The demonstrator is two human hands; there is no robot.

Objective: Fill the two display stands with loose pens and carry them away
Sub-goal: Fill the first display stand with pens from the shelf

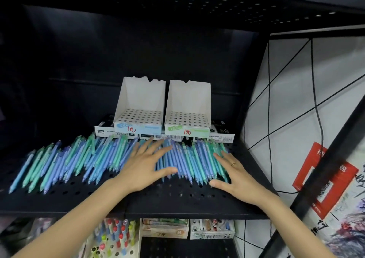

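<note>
A black perforated shelf (138, 198) carries a wide spread of blue and green pens (79, 159) along its front. Behind them two empty white stands (142, 103) (188, 107) sit side by side on flat boxes (104, 132). Both hands lie flat with fingers spread on the pens: left hand (142, 168) mid-pile, right hand (235, 174) at its right end.

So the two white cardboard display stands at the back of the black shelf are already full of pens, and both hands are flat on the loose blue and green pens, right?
Not quite. The head view shows both white cardboard display stands empty, holes bare. The rest holds: left hand and right hand lie flat on the loose blue and green pens.
</note>
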